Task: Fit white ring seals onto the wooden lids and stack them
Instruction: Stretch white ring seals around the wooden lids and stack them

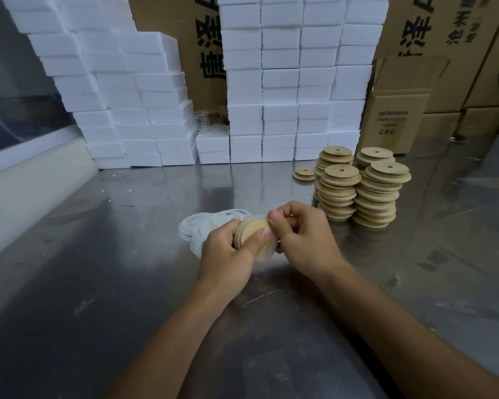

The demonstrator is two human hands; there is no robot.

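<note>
Left hand [228, 251] curled round a round wooden lid [255, 240], thumb pressed flat across its pale, smooth face, fingers wrapped behind. Right hand [303, 234] pinching a thin, translucent white ring seal [260, 216] at the lid's upper edge, thumb and forefinger closed on the rim — rest of the fingers tucked in. Lid held tilted, raised off the metal table [98, 283], between both hands; seal hugging part of the rim, though whether fully seated cannot be told.

Just beyond the left hand, partly hidden by it, a loose heap of flat white rings [202, 223] lying overlapped on the tabletop. Beyond the right hand and slightly to its right, four tall stacks of wooden lids [360, 191] — stepped discs, each with a small centre hole, piled somewhat unevenly and standing close together. Just left of those stacks, a short pile of lids [304, 174] low on the table.

Tabletop dull, brushed steel, scuffed and reflective. Farther back, past everything, walls of white foam blocks [285, 90], rectangular and matte, stacked in rows, leaning in steps on the left. Behind and to the right of them, brown cardboard boxes [398, 116] with black printing.
</note>
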